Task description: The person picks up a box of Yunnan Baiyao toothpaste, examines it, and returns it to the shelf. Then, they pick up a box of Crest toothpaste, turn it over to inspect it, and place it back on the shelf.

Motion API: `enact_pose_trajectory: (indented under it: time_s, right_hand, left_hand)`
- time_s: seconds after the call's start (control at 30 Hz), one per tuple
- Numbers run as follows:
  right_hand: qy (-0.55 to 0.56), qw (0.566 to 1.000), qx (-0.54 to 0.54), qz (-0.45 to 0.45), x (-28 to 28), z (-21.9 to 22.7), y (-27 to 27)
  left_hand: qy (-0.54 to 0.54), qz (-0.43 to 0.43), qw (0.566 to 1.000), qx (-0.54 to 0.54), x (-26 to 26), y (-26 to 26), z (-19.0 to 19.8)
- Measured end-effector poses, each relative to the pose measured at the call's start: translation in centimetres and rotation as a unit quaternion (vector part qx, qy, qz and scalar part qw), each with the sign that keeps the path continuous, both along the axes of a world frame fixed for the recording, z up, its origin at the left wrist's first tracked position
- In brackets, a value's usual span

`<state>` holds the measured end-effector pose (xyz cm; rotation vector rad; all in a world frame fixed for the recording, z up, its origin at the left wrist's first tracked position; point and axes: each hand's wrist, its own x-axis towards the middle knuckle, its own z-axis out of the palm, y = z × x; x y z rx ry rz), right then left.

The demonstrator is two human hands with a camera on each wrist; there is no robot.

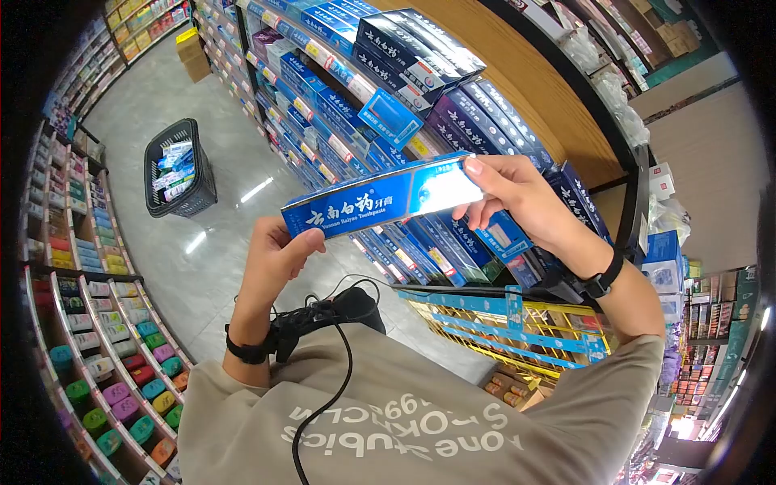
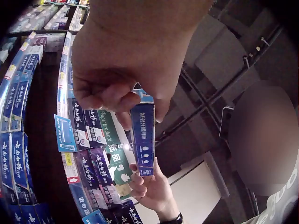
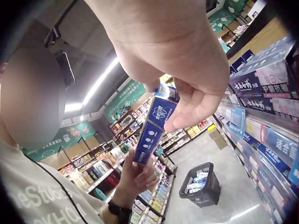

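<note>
A long blue toothpaste box (image 1: 364, 207) is held lengthwise in front of the chest, its printed front face up in the head view. My left hand (image 1: 276, 257) pinches its left end, thumb on the front. At the other end, my right hand (image 1: 517, 194) grips the box with the thumb on top and fingers beneath. Glare whitens the right part of the front. Both wrist views show a narrow printed side of the toothpaste box (image 2: 143, 140), with a hand at each end. Shelved toothpaste boxes (image 1: 404, 56) stand just beyond the right hand.
A dark shopping basket (image 1: 179, 171) with several boxes inside stands on the grey floor (image 1: 250, 153). Toothpaste shelves run along the right side, with blue price tags (image 1: 390, 119) sticking out. Shelves of colourful packs (image 1: 113, 388) line the left. A yellow wire rack (image 1: 501, 323) sits below.
</note>
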<state>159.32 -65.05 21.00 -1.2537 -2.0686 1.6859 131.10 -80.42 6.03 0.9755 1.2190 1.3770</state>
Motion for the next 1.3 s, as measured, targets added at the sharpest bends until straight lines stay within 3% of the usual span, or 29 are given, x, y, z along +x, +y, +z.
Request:
enact_pose_trajectory:
  time_s: [0.9,1.2,1.3]
  right_hand:
    - [-0.009,1.0,0.006,0.011,0.3,-0.2,0.4]
    - [0.03,0.999,-0.026,0.035,-0.1,-0.1,-0.7]
    - [-0.009,0.998,-0.051,0.031,-0.4,0.6,-0.7]
  left_hand:
    - [0.009,-0.006,1.0,-0.006,0.4,-0.2,0.3]
    - [0.057,-0.026,0.998,0.007,-0.5,0.2,-1.4]
    - [0.024,-0.019,0.997,0.073,-0.5,0.1,-2.1]
